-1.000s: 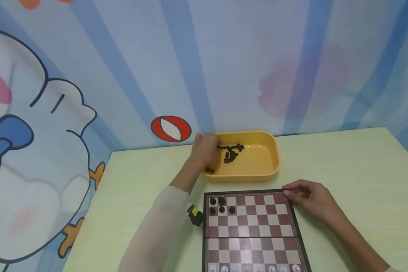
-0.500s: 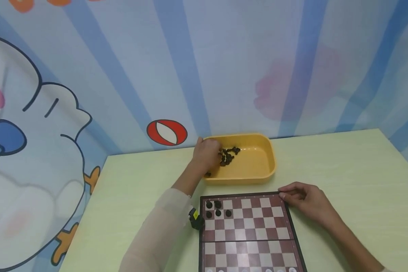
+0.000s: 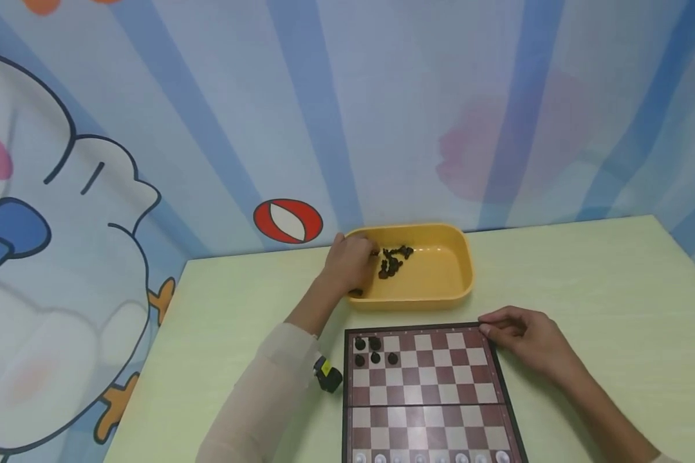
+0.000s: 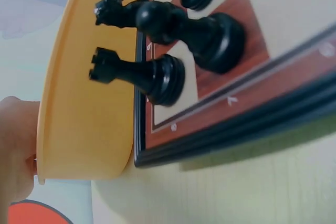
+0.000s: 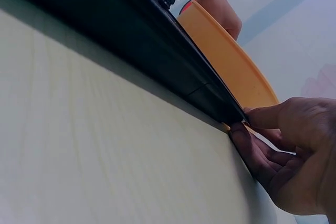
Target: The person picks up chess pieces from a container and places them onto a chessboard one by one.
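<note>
Head: as half a second ago, the left hand (image 3: pixel 347 265) reaches into the yellow, round-cornered plastic tray (image 3: pixel 411 305) by the far edge of the pale worktop (image 3: pixel 591 276); hidden fingertips leave its grip unclear. The brown-and-white chequered chessboard (image 3: pixel 431 381) is cut off below.

Left wrist: glossy black chess pieces (image 4: pixel 223 45) stand on it.

Right wrist: the right hand (image 5: pixel 304 166) pinches its corner.

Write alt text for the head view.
The left hand reaches into a yellow tray of black chess pieces while the right hand pinches the far right corner of a chessboard. Five black pieces stand near the board's far left corner.
</note>
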`<act>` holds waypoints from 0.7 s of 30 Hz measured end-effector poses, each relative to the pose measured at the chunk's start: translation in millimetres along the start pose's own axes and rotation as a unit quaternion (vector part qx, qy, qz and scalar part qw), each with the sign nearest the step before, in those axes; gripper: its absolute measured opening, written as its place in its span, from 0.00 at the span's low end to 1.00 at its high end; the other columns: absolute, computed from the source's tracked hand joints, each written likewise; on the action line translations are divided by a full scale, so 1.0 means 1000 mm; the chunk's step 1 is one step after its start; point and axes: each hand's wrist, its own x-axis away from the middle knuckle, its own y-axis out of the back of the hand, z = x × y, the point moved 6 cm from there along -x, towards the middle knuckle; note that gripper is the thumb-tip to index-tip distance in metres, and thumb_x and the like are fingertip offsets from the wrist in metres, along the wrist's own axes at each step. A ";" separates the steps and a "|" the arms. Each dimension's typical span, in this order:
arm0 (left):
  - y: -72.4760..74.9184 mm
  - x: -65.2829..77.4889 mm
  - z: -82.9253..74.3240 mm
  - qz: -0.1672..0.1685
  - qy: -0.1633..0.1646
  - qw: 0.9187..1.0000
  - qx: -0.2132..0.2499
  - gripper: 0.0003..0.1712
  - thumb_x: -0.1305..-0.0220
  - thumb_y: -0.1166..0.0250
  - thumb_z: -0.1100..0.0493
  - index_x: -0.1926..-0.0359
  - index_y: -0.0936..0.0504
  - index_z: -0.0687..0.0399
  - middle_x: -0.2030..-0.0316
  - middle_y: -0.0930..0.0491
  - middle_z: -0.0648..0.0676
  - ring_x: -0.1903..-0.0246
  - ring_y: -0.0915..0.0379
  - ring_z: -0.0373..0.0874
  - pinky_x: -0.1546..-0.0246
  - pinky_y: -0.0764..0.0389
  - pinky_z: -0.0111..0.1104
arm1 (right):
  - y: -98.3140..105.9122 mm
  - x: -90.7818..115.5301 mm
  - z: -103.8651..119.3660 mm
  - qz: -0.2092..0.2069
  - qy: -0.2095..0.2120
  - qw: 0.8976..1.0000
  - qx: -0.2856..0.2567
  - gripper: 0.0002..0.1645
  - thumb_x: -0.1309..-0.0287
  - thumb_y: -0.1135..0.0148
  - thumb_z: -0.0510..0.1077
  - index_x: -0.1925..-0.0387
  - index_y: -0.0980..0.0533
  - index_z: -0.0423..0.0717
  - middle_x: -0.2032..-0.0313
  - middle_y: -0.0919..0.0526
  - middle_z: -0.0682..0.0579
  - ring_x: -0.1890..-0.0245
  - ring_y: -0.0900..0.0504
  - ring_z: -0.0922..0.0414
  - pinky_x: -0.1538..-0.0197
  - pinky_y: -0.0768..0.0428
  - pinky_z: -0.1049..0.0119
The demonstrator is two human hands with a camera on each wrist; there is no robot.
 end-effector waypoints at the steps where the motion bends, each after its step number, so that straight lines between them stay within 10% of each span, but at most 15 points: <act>1: 0.001 0.001 0.000 -0.002 0.000 1.000 0.005 0.12 0.20 0.40 0.58 0.53 0.09 0.46 0.59 0.11 0.49 0.62 0.22 0.43 0.58 0.39 0.38 | 0.000 -0.001 0.000 0.002 -0.002 1.000 0.001 0.17 0.30 0.29 0.51 0.47 0.14 0.45 0.60 0.07 0.52 0.62 0.11 0.60 0.60 0.20 0.69; 21: 0.012 0.022 0.003 -0.072 0.001 0.992 0.106 0.09 0.25 0.33 0.59 0.48 0.11 0.53 0.54 0.08 0.50 0.59 0.16 0.45 0.59 0.39 0.38 | 0.005 -0.001 0.000 0.006 -0.011 1.000 -0.003 0.19 0.30 0.30 0.52 0.46 0.14 0.45 0.59 0.07 0.52 0.61 0.11 0.59 0.60 0.20 0.68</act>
